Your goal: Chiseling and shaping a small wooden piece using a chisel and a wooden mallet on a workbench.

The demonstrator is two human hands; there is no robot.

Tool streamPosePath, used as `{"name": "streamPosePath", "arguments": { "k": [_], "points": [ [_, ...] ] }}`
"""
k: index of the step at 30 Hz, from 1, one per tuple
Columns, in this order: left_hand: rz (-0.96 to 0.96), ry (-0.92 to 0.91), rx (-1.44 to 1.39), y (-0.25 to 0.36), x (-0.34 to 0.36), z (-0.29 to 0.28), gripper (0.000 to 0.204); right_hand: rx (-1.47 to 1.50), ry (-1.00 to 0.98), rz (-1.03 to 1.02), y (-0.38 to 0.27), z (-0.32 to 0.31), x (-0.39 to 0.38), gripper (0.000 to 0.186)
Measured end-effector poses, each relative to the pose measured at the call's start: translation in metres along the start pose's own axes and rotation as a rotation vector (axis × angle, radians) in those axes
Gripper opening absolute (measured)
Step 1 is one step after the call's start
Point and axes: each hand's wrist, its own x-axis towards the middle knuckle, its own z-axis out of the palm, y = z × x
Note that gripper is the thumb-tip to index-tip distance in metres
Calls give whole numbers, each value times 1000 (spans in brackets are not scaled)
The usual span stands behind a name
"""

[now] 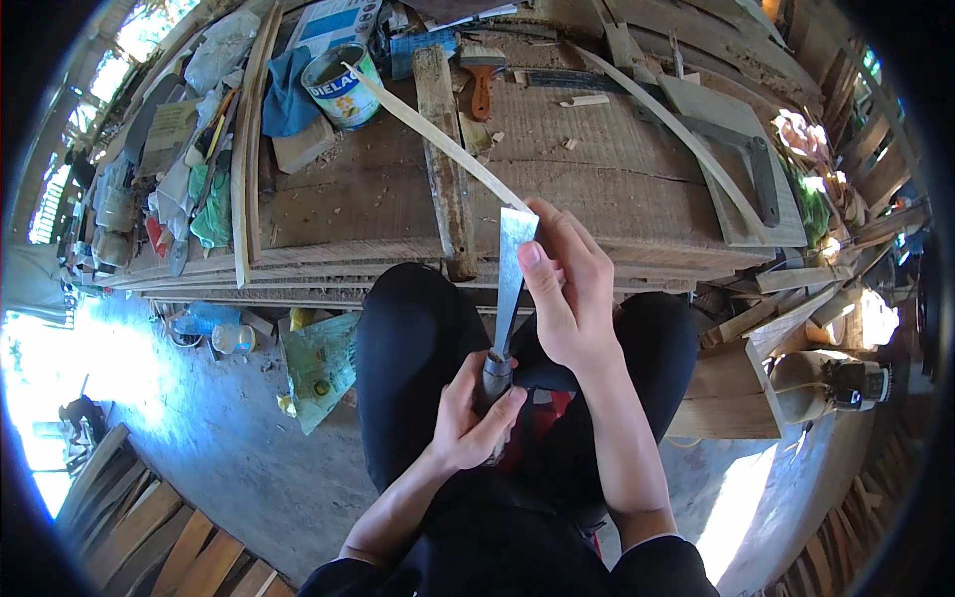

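Observation:
A chisel (pixel 512 264) with a broad, flat steel blade stands upright in front of me, its edge pointing away. My left hand (pixel 476 413) is wrapped round its dark handle (pixel 494 376), low between my knees. Up by the cutting end, my right hand (pixel 579 289) has its thumb at the blade's right side and its bent fingers close to the tip, partly behind it. The fingertips' exact contact is hidden. Just beyond the tip, a thin pale wood strip (pixel 438 139) slants up and left over the bench.
On the wooden workbench (pixel 338 204) are a paint can (pixel 341 88), a brush (pixel 482 85), a worn wooden bar (pixel 443 159) and a metal square (pixel 761 174). Bags and tools crowd the left end. Below right stands a wooden box (pixel 726 393) beside a large jar (pixel 806 386).

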Motion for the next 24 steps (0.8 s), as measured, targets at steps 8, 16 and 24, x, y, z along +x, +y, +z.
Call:
{"name": "streamPosePath", "arguments": {
  "k": [8,16,24],
  "points": [
    [202,79,80,-16,8,6,28,116,130,-34,-6,22,-2,37],
    [335,147,14,-23,10,13,28,212,210,-61,-17,43,-2,27],
    [354,149,111,-16,6,-5,34,342,116,6,-29,44,1,29]
  ]
}}
